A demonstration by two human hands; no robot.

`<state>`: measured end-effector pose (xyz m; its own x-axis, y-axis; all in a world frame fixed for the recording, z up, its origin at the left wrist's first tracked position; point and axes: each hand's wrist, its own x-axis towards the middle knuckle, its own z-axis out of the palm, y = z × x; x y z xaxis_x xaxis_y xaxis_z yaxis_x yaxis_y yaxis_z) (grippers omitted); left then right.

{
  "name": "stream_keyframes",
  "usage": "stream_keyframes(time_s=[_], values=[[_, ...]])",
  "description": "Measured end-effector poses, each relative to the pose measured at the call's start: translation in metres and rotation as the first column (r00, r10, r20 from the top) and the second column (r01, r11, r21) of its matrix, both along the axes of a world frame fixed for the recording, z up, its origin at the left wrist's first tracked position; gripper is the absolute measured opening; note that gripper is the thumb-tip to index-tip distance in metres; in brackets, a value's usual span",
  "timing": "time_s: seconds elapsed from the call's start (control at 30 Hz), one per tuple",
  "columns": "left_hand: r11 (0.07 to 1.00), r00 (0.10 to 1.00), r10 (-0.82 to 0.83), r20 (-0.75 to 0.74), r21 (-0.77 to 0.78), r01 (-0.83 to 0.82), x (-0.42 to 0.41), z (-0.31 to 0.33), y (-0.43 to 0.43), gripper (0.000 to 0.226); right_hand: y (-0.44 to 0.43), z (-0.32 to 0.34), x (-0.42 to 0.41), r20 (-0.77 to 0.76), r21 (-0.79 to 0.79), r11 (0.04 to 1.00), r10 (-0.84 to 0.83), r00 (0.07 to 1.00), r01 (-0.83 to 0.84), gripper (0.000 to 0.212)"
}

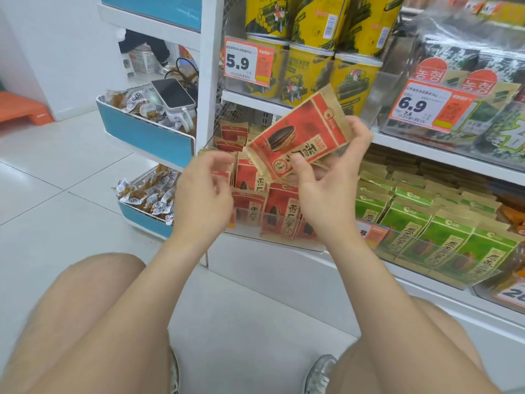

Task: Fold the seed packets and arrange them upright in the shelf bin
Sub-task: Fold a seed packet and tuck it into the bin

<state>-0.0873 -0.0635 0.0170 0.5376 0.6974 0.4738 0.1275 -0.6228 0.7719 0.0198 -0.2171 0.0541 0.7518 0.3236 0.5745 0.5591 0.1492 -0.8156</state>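
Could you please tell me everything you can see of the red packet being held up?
The red packet is a flat pouch of brown paper-like material with a red panel, a dark striped seed picture and black characters. It looks unfolded, tilted, face to the camera, held up before the bin. The right hand pinches it, thumb on the front, fingers round its right edge. The left hand is near its lower left corner, seemingly apart.

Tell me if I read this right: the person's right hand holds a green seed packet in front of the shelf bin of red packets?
Not quite. In the head view the right hand pinches a red seed packet, not a green one, in front of the shelf bin of red packets. The green packets stand further right on the shelf.
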Motion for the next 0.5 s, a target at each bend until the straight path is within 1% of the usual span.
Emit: stream_keyframes(time_s=[0.03,0.1,0.17,0.2,0.27,0.33,0.4,0.43,0.5], values=[[0.998,0.996,-0.016,-0.091,0.066,0.022,0.002,-0.003,0.004,0.041,0.004,-0.002,0.003,0.057,-0.011,1.0,-0.013,0.998,0.013,0.069],[0.986,0.964,-0.072,-0.255,0.124,0.106,0.007,-0.01,0.009,0.045,0.012,-0.008,0.008,0.165,-0.075,0.997,-0.015,0.986,0.028,0.061],[0.965,0.919,-0.079,-0.386,0.201,0.168,0.012,-0.016,0.013,0.041,0.019,-0.013,0.013,0.239,-0.154,0.988,0.019,0.971,0.018,0.059],[0.955,0.905,-0.074,-0.42,0.232,0.186,0.014,-0.019,0.016,0.037,0.022,-0.016,0.015,0.265,-0.195,0.981,0.044,0.963,0.008,0.058],[0.947,0.895,-0.076,-0.44,0.248,0.203,0.016,-0.021,0.025,0.029,0.028,-0.019,0.018,0.308,-0.286,0.958,0.088,0.947,0.004,0.051],[0.956,0.885,-0.095,-0.456,0.207,0.209,0.017,-0.021,0.031,0.026,0.032,-0.024,0.019,0.349,-0.363,0.931,0.111,0.93,0.026,0.041],[0.961,0.876,-0.129,-0.465,0.16,0.226,0.019,-0.023,0.035,0.023,0.036,-0.028,0.021,0.353,-0.434,0.899,0.107,0.93,0.061,0.025],[0.961,0.877,-0.142,-0.458,0.147,0.233,0.021,-0.024,0.036,0.022,0.038,-0.029,0.023,0.355,-0.474,0.875,0.093,0.93,0.094,0.018],[0.964,0.889,-0.155,-0.431,0.131,0.231,0.024,-0.024,0.039,0.02,0.043,-0.03,0.027,0.403,-0.539,0.815,0.028,0.915,0.213,0.016]])
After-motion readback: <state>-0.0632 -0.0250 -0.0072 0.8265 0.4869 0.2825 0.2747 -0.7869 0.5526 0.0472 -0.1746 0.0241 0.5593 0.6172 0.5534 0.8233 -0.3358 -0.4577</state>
